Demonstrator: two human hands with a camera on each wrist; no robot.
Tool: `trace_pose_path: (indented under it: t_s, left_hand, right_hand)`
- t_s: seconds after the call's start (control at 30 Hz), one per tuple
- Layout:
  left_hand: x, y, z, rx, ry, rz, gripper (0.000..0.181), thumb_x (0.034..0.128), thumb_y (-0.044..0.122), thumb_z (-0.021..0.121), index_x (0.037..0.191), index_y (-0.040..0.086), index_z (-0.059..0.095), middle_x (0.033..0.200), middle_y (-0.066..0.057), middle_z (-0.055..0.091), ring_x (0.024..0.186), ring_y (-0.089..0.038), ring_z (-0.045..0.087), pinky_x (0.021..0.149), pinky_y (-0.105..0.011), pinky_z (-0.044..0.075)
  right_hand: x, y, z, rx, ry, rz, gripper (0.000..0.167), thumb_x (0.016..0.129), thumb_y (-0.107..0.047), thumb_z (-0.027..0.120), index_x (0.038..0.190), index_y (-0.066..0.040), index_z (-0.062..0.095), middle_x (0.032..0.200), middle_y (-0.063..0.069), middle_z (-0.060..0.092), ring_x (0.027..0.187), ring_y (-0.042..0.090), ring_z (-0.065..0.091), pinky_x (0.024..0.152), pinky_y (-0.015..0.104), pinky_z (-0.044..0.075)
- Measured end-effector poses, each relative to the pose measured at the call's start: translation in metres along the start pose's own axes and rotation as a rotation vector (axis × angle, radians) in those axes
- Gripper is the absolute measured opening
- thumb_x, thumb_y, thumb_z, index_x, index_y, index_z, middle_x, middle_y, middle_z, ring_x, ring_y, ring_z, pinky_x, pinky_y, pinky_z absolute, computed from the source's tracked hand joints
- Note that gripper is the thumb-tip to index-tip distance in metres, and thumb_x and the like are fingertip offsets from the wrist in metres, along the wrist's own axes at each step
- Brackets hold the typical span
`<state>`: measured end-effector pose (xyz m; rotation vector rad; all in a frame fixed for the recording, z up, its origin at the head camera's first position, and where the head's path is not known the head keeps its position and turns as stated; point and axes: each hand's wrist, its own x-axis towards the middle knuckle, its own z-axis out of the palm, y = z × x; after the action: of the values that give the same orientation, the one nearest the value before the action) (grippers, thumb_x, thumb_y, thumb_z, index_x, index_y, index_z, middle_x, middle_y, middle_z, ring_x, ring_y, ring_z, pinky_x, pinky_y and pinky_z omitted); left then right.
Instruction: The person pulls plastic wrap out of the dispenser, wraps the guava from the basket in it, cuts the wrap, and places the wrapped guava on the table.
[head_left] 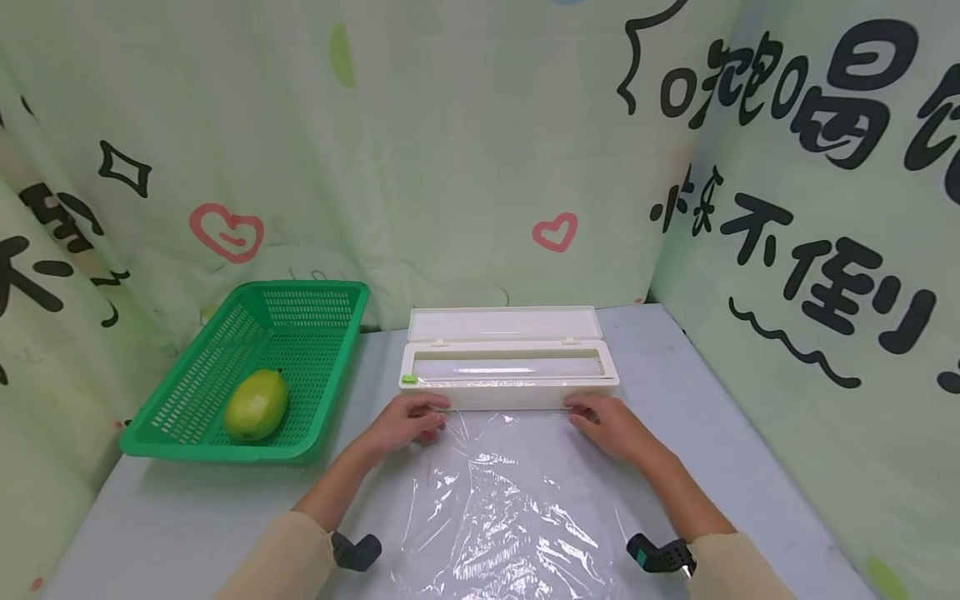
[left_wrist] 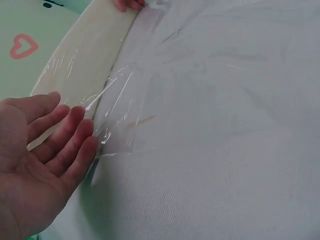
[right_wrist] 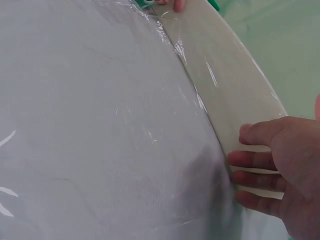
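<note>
A white film dispenser box (head_left: pixel 510 396) with its lid raised stands at the back of the table. Clear plastic film (head_left: pixel 510 508) runs from it toward the person over the tabletop. At the box's front left corner is the left hand (head_left: pixel 411 421), fingers loosely bent; in the left wrist view this hand (left_wrist: pixel 45 165) has its fingertips at the film's edge, not curled round anything. The right hand (head_left: pixel 611 425) is at the front right corner; in the right wrist view its fingers (right_wrist: pixel 260 180) lie extended against the box's front face (right_wrist: pixel 225 90).
On the left stands a green basket (head_left: pixel 330 400) holding a yellow-green fruit (head_left: pixel 257 405). A green slider (head_left: pixel 408 379) sits at the box's left end. A printed curtain (head_left: pixel 450 167) hangs behind and beside the table (head_left: pixel 187 517).
</note>
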<state>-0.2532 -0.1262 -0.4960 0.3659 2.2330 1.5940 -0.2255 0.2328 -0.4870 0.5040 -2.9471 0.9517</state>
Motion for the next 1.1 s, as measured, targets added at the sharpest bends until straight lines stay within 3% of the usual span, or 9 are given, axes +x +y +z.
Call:
trace_pose_path:
  t_s: [0.2, 0.57, 1.1]
  left_hand:
    - [-0.001, -0.002, -0.003, 0.017, 0.040, -0.024, 0.028, 0.0925, 0.013, 0.064, 0.116, -0.001, 0.065, 0.103, -0.022, 0.070, 0.080, -0.018, 0.065, 0.072, -0.033, 0.058]
    - [-0.004, 0.005, -0.002, 0.108, 0.094, -0.044, 0.027, 0.0922, 0.012, 0.063, 0.114, -0.002, 0.066, 0.095, -0.020, 0.071, 0.072, -0.021, 0.067, 0.063, -0.033, 0.056]
    - [0.007, -0.001, -0.003, 0.152, 0.139, -0.079, 0.026, 0.0929, 0.016, 0.062, 0.116, 0.004, 0.064, 0.087, -0.012, 0.072, 0.064, -0.017, 0.063, 0.056, -0.030, 0.054]
  right_hand:
    - [0.001, 0.003, -0.003, 0.006, -0.007, 0.013, 0.023, 0.091, -0.008, 0.063, 0.113, -0.002, 0.066, 0.105, 0.010, 0.069, 0.094, 0.023, 0.065, 0.085, 0.042, 0.053]
    - [0.009, 0.009, -0.006, -0.012, -0.010, 0.043, 0.025, 0.092, -0.009, 0.062, 0.116, -0.002, 0.064, 0.109, 0.012, 0.068, 0.102, 0.028, 0.064, 0.091, 0.048, 0.051]
    - [0.015, 0.013, -0.006, -0.038, -0.021, 0.062, 0.035, 0.094, -0.012, 0.060, 0.127, -0.001, 0.059, 0.125, 0.018, 0.063, 0.119, 0.036, 0.057, 0.100, 0.053, 0.046]
